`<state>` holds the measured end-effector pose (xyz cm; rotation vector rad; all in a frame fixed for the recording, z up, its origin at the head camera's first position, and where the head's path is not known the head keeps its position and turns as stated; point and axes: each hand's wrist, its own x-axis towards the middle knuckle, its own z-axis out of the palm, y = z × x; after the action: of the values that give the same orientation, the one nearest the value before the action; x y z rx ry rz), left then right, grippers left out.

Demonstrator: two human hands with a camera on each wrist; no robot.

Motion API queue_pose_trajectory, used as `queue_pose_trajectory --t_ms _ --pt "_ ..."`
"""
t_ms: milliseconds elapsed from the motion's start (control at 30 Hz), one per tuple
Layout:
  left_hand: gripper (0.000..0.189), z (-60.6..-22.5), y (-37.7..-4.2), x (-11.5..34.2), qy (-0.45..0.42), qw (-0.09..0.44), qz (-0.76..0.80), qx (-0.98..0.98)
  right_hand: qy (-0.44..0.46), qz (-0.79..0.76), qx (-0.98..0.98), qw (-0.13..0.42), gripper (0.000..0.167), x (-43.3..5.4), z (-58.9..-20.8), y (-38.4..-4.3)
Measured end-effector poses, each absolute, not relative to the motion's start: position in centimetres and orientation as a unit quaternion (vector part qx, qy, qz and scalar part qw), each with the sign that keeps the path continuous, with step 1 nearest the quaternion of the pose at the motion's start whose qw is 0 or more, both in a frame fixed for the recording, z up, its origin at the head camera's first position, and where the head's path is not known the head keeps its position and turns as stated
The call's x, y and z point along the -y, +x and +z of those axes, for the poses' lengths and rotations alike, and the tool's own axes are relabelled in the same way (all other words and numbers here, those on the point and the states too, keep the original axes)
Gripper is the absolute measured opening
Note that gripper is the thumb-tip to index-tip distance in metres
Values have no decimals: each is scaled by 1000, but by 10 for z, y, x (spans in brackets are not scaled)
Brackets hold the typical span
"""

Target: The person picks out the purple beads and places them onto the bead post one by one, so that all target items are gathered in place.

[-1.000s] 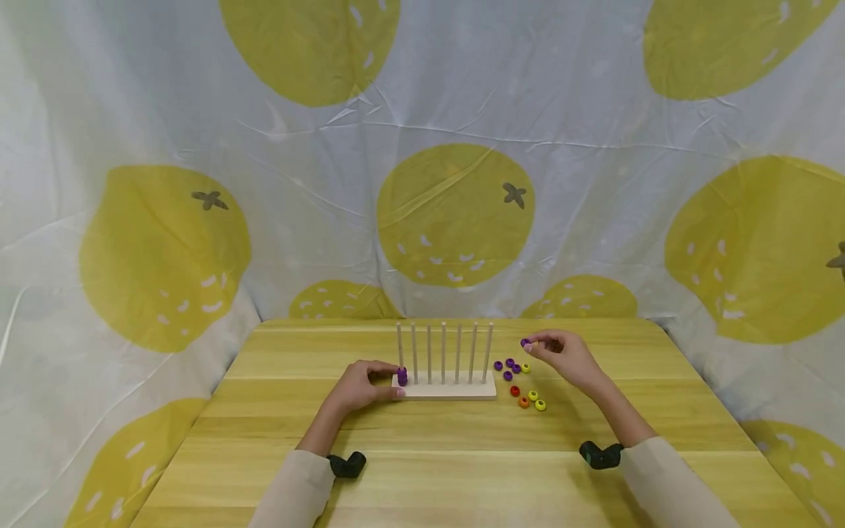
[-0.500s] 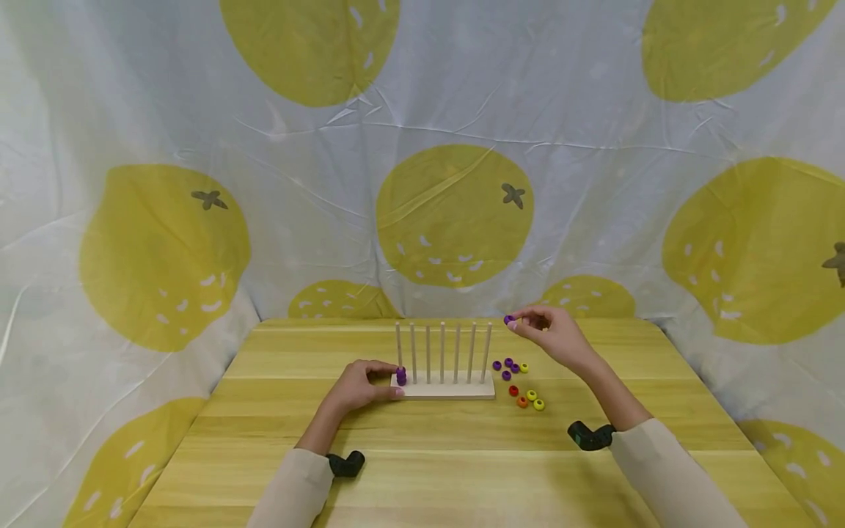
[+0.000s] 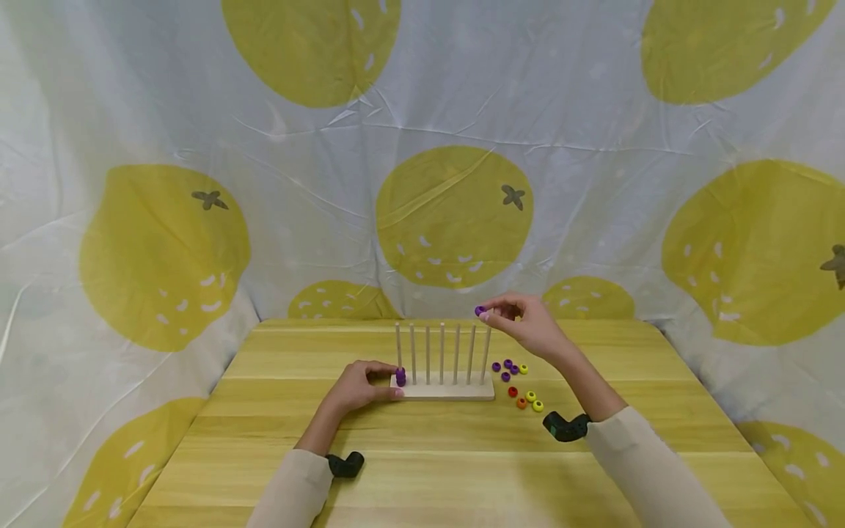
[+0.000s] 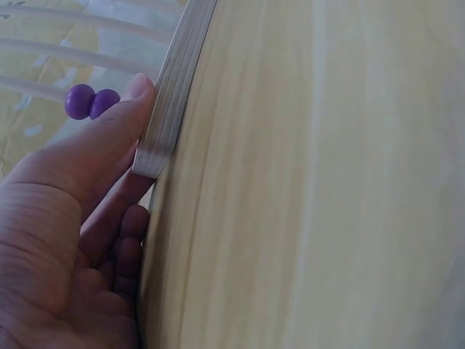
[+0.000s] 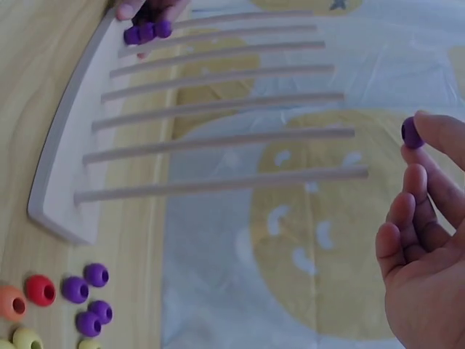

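A wooden peg rack point(image 3: 445, 391) with a row of several upright pegs stands in the middle of the table. My left hand point(image 3: 359, 386) grips the left end of its base, thumb in front and fingers behind. Purple beads point(image 5: 147, 31) are stacked low on the leftmost peg, three of them showing in the right wrist view. Between thumb and index finger, my right hand point(image 3: 529, 328) pinches another purple bead point(image 5: 412, 133). In the head view that bead is up at the top of the rightmost peg; the right wrist view shows it apart from the peg tip.
Loose beads lie on the table point(image 3: 422, 469) just right of the rack: several purple point(image 3: 505, 377), several yellow point(image 3: 531, 397), one red point(image 3: 513, 392) and one orange point(image 3: 521, 403). A lemon-print cloth point(image 3: 317, 220) hangs behind the table's far edge.
My right hand has lifted the purple bead from above the loose beads and carried it left to the rack's right end. The left hand stays on the base.
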<state>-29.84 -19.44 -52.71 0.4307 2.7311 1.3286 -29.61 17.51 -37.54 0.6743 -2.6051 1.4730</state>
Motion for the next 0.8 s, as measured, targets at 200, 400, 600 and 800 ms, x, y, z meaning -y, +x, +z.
queue_pose_trajectory --t_ms 200,400,600,800 --pt "52 -528 -299 195 141 40 433 -889 232 478 847 30 25 -160 -372 -297" --pt "51 -528 -300 194 137 44 435 -889 251 482 839 25 24 -145 -370 -299" --pt "51 -529 -301 194 138 46 440 -886 278 469 838 32 24 -131 -369 -300" --pt "50 -529 -301 195 135 48 439 -887 292 452 843 33 25 -118 -370 -304"
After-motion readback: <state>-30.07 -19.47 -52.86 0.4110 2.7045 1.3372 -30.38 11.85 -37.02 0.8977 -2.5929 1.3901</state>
